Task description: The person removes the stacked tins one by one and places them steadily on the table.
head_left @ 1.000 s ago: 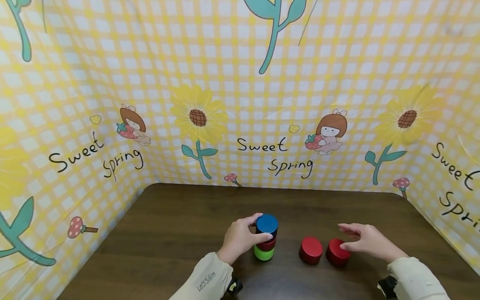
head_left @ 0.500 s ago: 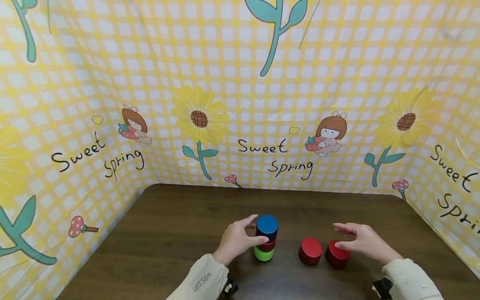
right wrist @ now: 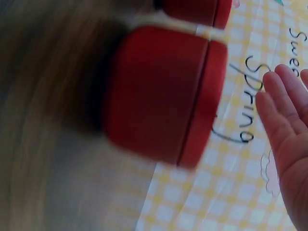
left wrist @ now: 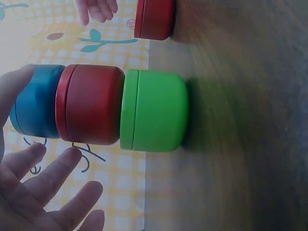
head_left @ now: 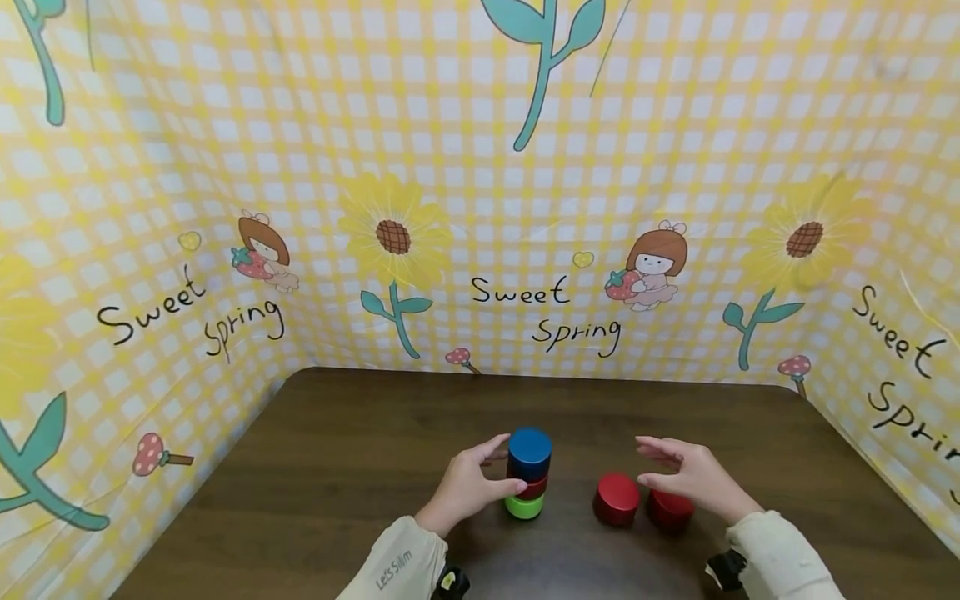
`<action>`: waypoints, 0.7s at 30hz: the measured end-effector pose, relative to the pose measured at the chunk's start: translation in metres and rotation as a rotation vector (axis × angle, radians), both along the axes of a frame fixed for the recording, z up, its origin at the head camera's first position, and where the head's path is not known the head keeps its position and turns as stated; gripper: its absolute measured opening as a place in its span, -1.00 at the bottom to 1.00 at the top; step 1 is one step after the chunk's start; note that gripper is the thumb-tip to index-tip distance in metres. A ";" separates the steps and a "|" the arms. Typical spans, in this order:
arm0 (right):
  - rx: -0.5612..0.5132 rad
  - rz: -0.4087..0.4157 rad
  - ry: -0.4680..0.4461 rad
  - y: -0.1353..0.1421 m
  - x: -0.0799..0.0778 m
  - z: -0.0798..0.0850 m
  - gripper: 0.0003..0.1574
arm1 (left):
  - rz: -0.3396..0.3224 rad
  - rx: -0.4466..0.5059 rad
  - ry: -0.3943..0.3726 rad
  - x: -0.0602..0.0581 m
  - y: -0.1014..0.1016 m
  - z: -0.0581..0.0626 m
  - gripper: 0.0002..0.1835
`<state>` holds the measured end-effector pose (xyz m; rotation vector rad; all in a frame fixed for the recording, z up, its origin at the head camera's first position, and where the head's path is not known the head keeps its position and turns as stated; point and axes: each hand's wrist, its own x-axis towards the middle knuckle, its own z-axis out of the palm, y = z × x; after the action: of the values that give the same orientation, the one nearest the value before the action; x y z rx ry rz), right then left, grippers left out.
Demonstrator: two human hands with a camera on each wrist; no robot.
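The smooth blue cylindrical jar [head_left: 529,450] topped a stack [left wrist: 94,105] on the brown counter [head_left: 375,433]; likely light, rigid, best held round its sides; left grip [head_left: 465,487] spread wide beside it, contact unclear; right grip [head_left: 694,475] hung wide.

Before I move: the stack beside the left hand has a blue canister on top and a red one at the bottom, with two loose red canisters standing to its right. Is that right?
Not quite: the bottom canister is green, as the left wrist view shows. The red one sits in the middle, under the blue one. The rest holds.
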<state>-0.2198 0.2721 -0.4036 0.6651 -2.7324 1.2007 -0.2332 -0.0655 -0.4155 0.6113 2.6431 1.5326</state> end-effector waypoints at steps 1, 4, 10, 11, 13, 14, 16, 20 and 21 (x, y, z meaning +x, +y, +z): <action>-0.003 0.001 0.005 -0.003 -0.001 -0.001 -0.33 | -0.002 0.004 0.000 0.000 0.000 0.000 -0.26; -0.011 0.006 0.025 -0.013 -0.004 -0.004 -0.33 | 0.000 0.009 0.001 -0.001 -0.001 0.000 -0.28; -0.056 0.040 -0.015 -0.031 -0.011 -0.009 -0.35 | 0.009 0.008 -0.028 -0.001 -0.002 -0.001 -0.29; -0.069 0.049 -0.033 -0.034 -0.011 -0.009 -0.35 | 0.006 0.011 -0.027 0.000 -0.001 0.000 -0.29; -0.094 0.065 -0.057 -0.039 -0.013 -0.008 -0.37 | -0.003 0.016 -0.020 0.000 0.000 0.000 -0.29; -0.102 0.072 -0.060 -0.041 -0.013 -0.008 -0.37 | -0.009 0.020 -0.018 0.000 0.001 0.000 -0.29; -0.114 0.084 -0.058 -0.045 -0.015 -0.005 -0.38 | -0.018 0.026 -0.021 0.000 0.002 0.001 -0.29; -0.107 0.091 -0.026 -0.058 -0.018 0.000 -0.37 | -0.015 0.051 -0.054 -0.001 0.001 0.000 -0.33; -0.107 0.095 -0.024 -0.062 -0.019 0.001 -0.37 | -0.013 0.057 -0.065 -0.001 0.000 -0.002 -0.34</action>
<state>-0.2389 0.2097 -0.4030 0.7795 -2.6599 1.3734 -0.2347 -0.0656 -0.4171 0.5700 2.5515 1.6013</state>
